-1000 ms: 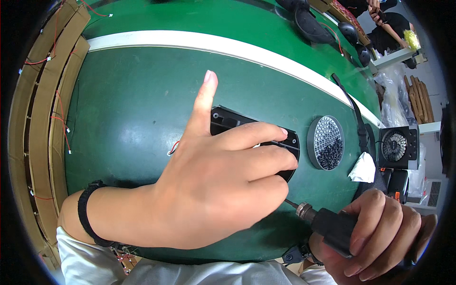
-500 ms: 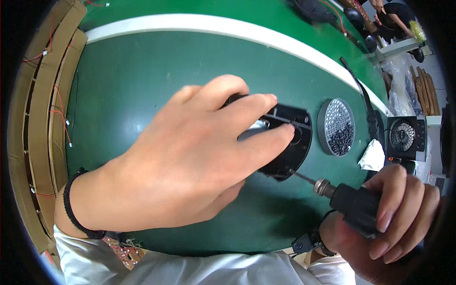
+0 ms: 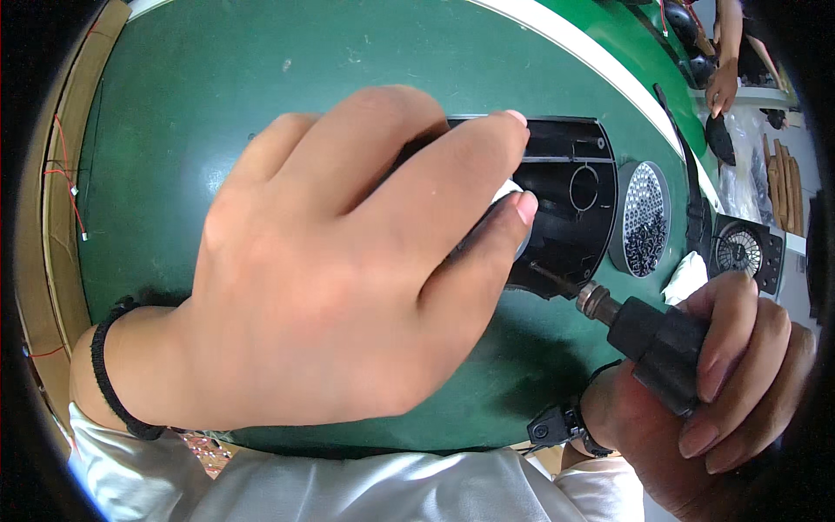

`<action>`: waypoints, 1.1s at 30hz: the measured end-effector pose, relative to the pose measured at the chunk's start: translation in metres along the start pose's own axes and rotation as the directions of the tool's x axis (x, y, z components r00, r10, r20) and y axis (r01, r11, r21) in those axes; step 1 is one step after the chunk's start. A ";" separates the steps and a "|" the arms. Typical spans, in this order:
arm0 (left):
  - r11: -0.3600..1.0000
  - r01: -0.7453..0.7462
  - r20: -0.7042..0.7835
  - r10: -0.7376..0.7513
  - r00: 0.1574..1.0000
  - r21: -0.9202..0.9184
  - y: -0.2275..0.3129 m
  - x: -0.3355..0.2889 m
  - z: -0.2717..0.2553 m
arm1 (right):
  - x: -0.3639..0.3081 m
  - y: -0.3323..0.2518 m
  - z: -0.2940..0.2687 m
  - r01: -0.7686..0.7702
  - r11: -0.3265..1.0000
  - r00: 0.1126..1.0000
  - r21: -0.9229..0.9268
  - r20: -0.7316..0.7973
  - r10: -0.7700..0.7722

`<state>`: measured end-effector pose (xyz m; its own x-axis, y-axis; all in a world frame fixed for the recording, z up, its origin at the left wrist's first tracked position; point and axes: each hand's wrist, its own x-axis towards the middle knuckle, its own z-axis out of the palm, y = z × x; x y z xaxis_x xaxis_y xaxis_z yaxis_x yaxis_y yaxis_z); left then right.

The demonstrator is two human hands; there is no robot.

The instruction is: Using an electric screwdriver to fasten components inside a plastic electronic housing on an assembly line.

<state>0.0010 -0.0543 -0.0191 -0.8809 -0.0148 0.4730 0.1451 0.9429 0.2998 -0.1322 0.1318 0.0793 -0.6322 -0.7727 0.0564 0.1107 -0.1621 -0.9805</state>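
A black plastic housing [image 3: 557, 204] lies hollow side up in front of me, with a raised ring and screw posts inside. Over its left part spreads my left hand [image 3: 339, 252], fingers bent around it and hiding much of it. Part of a pale, rounded piece [image 3: 515, 188] shows by the thumb and index fingertips. My right hand [image 3: 735, 383] is wrapped around a black electric screwdriver [image 3: 654, 348]. Its thin bit points up and left at the housing's near right edge; whether the tip touches a screw cannot be made out.
Right of the housing stands a round grey dish [image 3: 645, 222] of small black screws. Beyond it are a white cloth or tissue [image 3: 687, 278], a black strap [image 3: 691, 191] and a small fan unit [image 3: 739, 252]. Cardboard trays [image 3: 56, 226] line the left side. Another person's hand [image 3: 722, 87] shows at top right.
My view has shifted, and the left hand now looks larger and nearer. The housing sits straighter and shows more of its inside. The screwdriver bit stays by its near edge.
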 end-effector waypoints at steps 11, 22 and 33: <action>0.999 0.021 -0.066 -0.023 0.998 -0.032 0.000 0.000 0.006 | 0.008 0.021 0.010 0.085 0.996 0.996 0.011 -0.007 -0.085; 0.946 -0.234 -0.272 0.291 0.917 0.223 -0.022 -0.010 0.032 | 0.004 0.048 -0.004 0.391 0.890 0.919 -0.235 0.147 -0.365; 0.998 0.060 -0.039 -0.060 0.997 0.000 0.006 -0.012 0.016 | 0.017 0.076 0.015 0.504 0.861 0.858 -0.067 0.158 -0.489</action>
<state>0.0056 -0.0427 -0.0365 -0.8696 -0.0842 0.4865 0.0924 0.9402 0.3279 -0.1233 0.0972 0.0082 -0.4751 -0.6805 0.5579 -0.2744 -0.4878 -0.8287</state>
